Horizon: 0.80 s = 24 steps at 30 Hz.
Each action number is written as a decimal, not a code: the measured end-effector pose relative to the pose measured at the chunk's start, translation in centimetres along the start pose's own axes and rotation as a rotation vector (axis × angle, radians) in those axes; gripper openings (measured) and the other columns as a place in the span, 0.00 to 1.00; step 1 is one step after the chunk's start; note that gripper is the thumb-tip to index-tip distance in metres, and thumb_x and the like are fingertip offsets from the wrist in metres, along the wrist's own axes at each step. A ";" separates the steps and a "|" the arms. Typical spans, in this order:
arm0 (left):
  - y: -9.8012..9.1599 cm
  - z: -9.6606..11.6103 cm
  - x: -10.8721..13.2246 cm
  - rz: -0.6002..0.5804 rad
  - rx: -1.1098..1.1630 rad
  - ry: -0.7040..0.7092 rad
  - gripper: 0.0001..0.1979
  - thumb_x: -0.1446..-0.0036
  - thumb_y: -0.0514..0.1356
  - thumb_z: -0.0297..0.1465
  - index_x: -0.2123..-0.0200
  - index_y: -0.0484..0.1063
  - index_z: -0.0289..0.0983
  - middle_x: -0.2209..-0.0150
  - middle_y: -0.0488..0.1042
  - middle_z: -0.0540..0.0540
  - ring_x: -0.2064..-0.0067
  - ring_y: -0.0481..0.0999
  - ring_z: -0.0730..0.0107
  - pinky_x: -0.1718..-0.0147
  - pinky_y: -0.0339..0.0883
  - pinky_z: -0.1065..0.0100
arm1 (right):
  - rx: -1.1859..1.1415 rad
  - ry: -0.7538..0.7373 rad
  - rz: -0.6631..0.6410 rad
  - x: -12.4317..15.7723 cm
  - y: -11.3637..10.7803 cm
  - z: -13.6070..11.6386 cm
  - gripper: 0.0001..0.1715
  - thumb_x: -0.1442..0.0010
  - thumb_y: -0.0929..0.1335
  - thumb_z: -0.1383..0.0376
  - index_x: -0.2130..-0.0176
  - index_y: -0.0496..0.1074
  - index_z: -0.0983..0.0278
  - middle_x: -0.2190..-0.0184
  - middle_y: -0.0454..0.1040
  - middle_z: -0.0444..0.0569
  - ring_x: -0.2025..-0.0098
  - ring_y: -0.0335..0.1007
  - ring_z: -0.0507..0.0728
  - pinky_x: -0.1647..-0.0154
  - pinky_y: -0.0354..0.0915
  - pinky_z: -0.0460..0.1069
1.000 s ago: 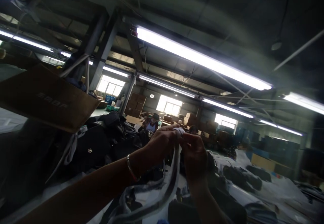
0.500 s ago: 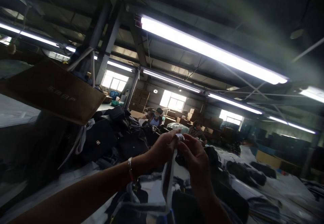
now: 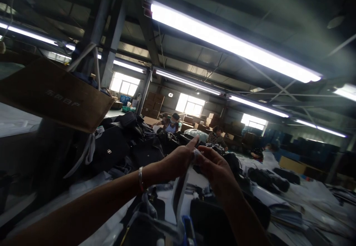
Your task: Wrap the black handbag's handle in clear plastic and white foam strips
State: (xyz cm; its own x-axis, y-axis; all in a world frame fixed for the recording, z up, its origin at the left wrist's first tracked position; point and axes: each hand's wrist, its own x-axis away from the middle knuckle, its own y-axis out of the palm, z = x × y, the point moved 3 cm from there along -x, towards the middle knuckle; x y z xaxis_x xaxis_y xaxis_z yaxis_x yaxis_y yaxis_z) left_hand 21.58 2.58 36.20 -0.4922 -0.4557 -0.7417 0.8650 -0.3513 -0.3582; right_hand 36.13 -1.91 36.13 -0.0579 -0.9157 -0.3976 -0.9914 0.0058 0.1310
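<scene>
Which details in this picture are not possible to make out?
Head view:
- Top end of the strap: covered by the fingers of the left hand and right hand.
- Its lower end: cut off by the bottom edge.
- Print on the cardboard box: blurred, dim.
- Black bags: details lost in shadow.

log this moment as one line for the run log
left hand: pinches strap top end | right hand: pinches same end | strap: hangs down between forearms | behind: black bags piled
</scene>
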 end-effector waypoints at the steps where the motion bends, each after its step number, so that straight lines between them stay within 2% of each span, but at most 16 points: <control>1: 0.3 0.0 -0.1 0.021 0.098 -0.034 0.26 0.38 0.53 0.30 0.37 0.58 0.34 0.59 0.75 0.41 0.60 0.74 0.63 0.58 0.68 0.65 | -0.048 -0.027 0.020 0.1 0.2 0.0 0.21 0.52 0.77 0.61 0.57 0.75 0.60 0.66 0.76 0.45 0.70 0.68 0.50 0.74 0.61 0.44; 3: 1.1 0.1 -0.1 0.065 0.402 -0.119 0.21 0.35 0.52 0.37 0.43 0.65 0.33 0.59 0.74 0.41 0.61 0.73 0.65 0.61 0.67 0.68 | -0.118 -0.097 0.056 0.3 0.7 -0.2 0.21 0.51 0.77 0.62 0.57 0.75 0.59 0.66 0.75 0.44 0.68 0.70 0.51 0.69 0.66 0.46; 6: 2.6 0.6 0.1 0.115 0.798 -0.222 0.17 0.36 0.56 0.41 0.59 0.73 0.32 0.69 0.71 0.46 0.69 0.69 0.74 0.68 0.63 0.74 | -0.120 -0.204 0.119 0.9 1.1 -0.3 0.21 0.50 0.76 0.64 0.55 0.74 0.57 0.66 0.74 0.42 0.69 0.70 0.50 0.69 0.67 0.45; 9: 3.4 1.6 0.5 0.109 0.926 -0.312 0.13 0.37 0.58 0.37 0.62 0.72 0.32 0.69 0.68 0.48 0.70 0.67 0.77 0.69 0.60 0.76 | 0.034 -0.361 0.207 1.7 0.9 -0.3 0.17 0.47 0.75 0.63 0.56 0.74 0.57 0.65 0.74 0.42 0.67 0.70 0.50 0.69 0.66 0.44; 12: 3.4 2.4 0.8 0.035 0.975 -0.386 0.10 0.38 0.58 0.34 0.63 0.71 0.32 0.70 0.68 0.48 0.70 0.67 0.77 0.68 0.61 0.75 | 0.200 -0.484 0.288 2.5 0.5 0.0 0.14 0.47 0.75 0.62 0.58 0.75 0.57 0.64 0.74 0.42 0.64 0.70 0.51 0.68 0.66 0.44; 14: 2.9 2.6 1.0 0.022 0.856 -0.349 0.09 0.38 0.58 0.34 0.65 0.69 0.32 0.71 0.67 0.49 0.71 0.67 0.77 0.70 0.61 0.75 | 0.262 -0.491 0.291 3.1 0.6 0.3 0.13 0.46 0.74 0.62 0.58 0.75 0.56 0.63 0.74 0.42 0.63 0.70 0.51 0.68 0.66 0.44; 16: 2.1 2.6 1.2 0.029 0.582 -0.232 0.08 0.38 0.56 0.32 0.66 0.68 0.33 0.72 0.67 0.50 0.72 0.68 0.76 0.71 0.62 0.75 | 0.275 -0.439 0.248 3.7 0.7 0.6 0.15 0.45 0.74 0.61 0.56 0.74 0.56 0.64 0.73 0.42 0.65 0.69 0.51 0.68 0.66 0.44; 20: 1.7 2.3 2.3 -0.084 -0.280 0.053 0.05 0.38 0.52 0.25 0.60 0.66 0.33 0.68 0.72 0.46 0.70 0.72 0.69 0.71 0.65 0.71 | 0.123 -0.137 0.085 4.5 0.3 1.4 0.24 0.43 0.73 0.58 0.48 0.69 0.58 0.66 0.73 0.43 0.70 0.66 0.49 0.69 0.65 0.46; 24: 2.7 1.6 3.2 -0.198 -0.704 0.278 0.11 0.37 0.48 0.21 0.55 0.65 0.31 0.63 0.73 0.40 0.64 0.73 0.59 0.67 0.69 0.61 | 0.040 0.107 -0.027 4.6 -1.3 1.7 0.27 0.45 0.74 0.54 0.51 0.70 0.64 0.77 0.66 0.39 0.80 0.54 0.44 0.78 0.55 0.43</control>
State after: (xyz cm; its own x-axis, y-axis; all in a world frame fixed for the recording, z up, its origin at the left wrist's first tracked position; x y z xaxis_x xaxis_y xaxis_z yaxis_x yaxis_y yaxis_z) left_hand 22.22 -1.12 33.73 -0.6818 -0.1847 -0.7079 0.6673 0.2396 -0.7052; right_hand 36.92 -5.43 32.56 -0.0199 -0.9533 -0.3013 -0.9964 -0.0059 0.0846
